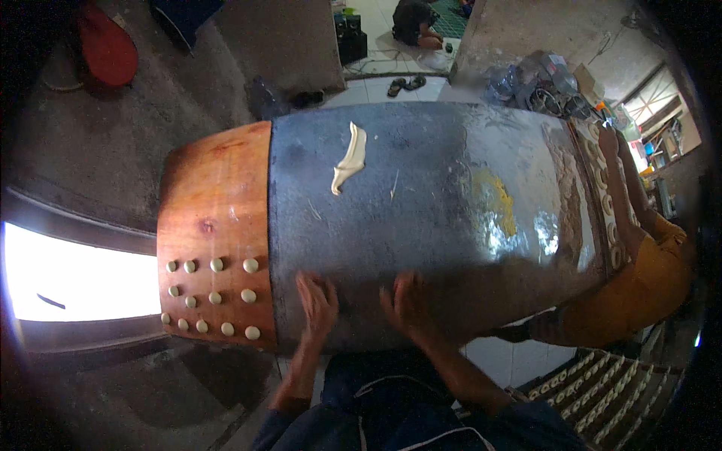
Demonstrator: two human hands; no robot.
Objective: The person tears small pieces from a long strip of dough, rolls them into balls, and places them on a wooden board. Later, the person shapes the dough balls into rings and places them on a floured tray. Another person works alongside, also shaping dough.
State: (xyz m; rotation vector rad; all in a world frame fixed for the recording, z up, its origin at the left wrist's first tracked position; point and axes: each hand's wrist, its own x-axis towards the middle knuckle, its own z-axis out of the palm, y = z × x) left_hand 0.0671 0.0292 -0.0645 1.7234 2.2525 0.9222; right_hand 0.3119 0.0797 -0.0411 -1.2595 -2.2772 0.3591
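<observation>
My left hand (pixel 319 304) and my right hand (pixel 411 302) are at the near edge of a dark grey worktop (pixel 361 233), a short gap apart. The fingers of both are bent inward and a little blurred. Whether anything small is pinched in them is hidden. Farther off on the worktop lies a ragged cream strip, like a dough scrap (pixel 351 159). On the left end rests an orange-brown wooden board (pixel 214 184). Several small cream rounds, like dough pieces (pixel 216 264), stand in rough rows on its near half.
At the right end, a co-worker in a mustard top (pixel 628 289) reaches over a board with cream rings (pixel 608 203). A rack of rings (pixel 594 391) stands low at near right. Plastic bottles (pixel 556 71) and clutter lie beyond the worktop. Another person (pixel 415 22) sits past the doorway.
</observation>
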